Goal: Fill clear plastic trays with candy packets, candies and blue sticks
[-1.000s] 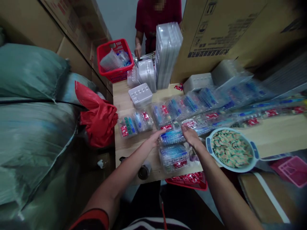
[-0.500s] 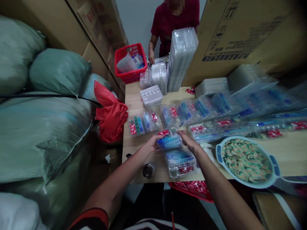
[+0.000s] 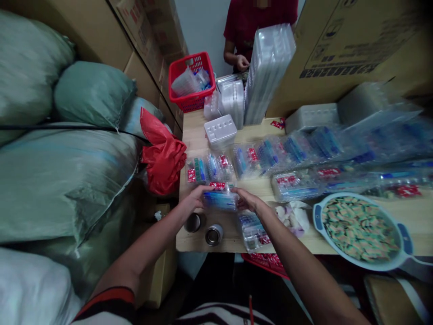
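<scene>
Both my hands grip a transparent plastic pack (image 3: 219,199) of blue items with a red card, one on each side, just above the wooden table (image 3: 194,135). My left hand (image 3: 194,198) holds its left end, and my right hand (image 3: 245,200) holds its right end. Two metal tins (image 3: 193,222) (image 3: 214,234) stand below my left wrist. Another transparent pack (image 3: 252,231) lies under my right forearm, partly hidden. Rows of similar packs (image 3: 294,185) spread across the table to the right.
A co-worker's hand (image 3: 242,63) works behind tall stacks of transparent trays (image 3: 269,74). A white strainer (image 3: 358,230) holds sachets at right. Green sacks (image 3: 67,180), a red bag (image 3: 163,158), a red basket (image 3: 191,76) and cardboard boxes (image 3: 352,49) surround the table.
The view has swung, shifting everything rightward. My hands have carried the pack up the picture, away from the lower pack, and a second metal tin now shows.
</scene>
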### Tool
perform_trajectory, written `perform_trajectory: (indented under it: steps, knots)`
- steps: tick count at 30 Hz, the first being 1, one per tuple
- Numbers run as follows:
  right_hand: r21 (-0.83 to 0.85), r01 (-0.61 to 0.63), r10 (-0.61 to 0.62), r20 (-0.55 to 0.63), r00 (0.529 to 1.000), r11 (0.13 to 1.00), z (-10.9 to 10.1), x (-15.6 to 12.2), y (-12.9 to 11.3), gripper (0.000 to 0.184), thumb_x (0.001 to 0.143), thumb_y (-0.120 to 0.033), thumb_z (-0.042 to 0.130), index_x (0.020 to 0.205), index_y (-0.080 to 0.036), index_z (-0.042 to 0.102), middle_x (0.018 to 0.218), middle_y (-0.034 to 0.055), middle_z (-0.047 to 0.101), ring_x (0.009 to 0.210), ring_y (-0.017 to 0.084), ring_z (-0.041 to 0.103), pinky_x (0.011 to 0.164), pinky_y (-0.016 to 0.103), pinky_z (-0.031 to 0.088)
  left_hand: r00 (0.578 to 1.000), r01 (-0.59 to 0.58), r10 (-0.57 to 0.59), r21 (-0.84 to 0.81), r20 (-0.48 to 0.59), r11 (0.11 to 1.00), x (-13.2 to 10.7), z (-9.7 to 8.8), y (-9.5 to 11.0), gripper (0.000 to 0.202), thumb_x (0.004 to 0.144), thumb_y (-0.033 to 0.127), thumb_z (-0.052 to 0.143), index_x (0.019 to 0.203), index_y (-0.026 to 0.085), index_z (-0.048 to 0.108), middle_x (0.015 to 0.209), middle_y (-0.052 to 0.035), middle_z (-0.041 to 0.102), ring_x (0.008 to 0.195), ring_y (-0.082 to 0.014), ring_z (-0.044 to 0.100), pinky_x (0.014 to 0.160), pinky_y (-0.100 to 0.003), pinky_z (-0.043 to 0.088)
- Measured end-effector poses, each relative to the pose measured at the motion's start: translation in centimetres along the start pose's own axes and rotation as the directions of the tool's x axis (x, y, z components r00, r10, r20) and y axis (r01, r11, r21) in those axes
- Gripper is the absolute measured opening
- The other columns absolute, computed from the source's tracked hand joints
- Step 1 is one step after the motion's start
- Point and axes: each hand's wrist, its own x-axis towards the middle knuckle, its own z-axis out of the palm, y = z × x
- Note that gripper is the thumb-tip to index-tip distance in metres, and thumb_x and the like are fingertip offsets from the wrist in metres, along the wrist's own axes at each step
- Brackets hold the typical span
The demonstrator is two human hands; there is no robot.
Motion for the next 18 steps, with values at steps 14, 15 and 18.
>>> perform_trajectory:
  steps: [14, 15, 18]
  knots:
    - [0.268, -0.138, 0.135, 0.033, 0.990, 0.953, 2.7, -0.7, 0.7, 0.016, 0.080, -0.035, 0.054, 0.085, -0.020, 0.057, 0.070, 0.0015, 0.058, 0.059, 0.014, 0.053, 0.054, 0.023, 0.044, 0.998, -0.005, 0.008, 0.046, -0.057, 0.999, -0.1, -0.7, 0.2, 0.028, 0.062, 0.039, 0.080, 0.075, 0.018, 0.066, 0.065, -0.0048, 0.067, 0.061, -0.0207, 0.059, 0.064, -0.032, 0.044]
    - [0.279, -0.144, 0.140, 0.034, 0.990, 0.950, 2.7, -0.6, 0.6, 0.016, 0.081, -0.036, 0.054, 0.083, -0.020, 0.056, 0.069, 0.0015, 0.057, 0.060, 0.015, 0.053, 0.054, 0.023, 0.045, 0.998, -0.014, 0.016, 0.044, -0.059, 0.999, -0.2, -0.6, 0.2, 0.027, 0.063, 0.038, 0.079, 0.075, 0.018, 0.066, 0.065, -0.0049, 0.067, 0.061, -0.0206, 0.059, 0.064, -0.032, 0.044]
    - [0.295, -0.164, 0.161, 0.037, 0.986, 0.941, 2.6, -0.2, 0.4, 0.016, 0.081, -0.036, 0.053, 0.079, -0.021, 0.054, 0.065, 0.0008, 0.054, 0.058, 0.015, 0.052, 0.056, 0.024, 0.046, 0.996, -0.054, 0.056, 0.036, -0.066, 0.998, -0.3, -0.5, -0.1, 0.026, 0.067, 0.040, 0.077, 0.077, 0.019, 0.066, 0.065, -0.0044, 0.067, 0.064, -0.0206, 0.061, 0.066, -0.031, 0.044]
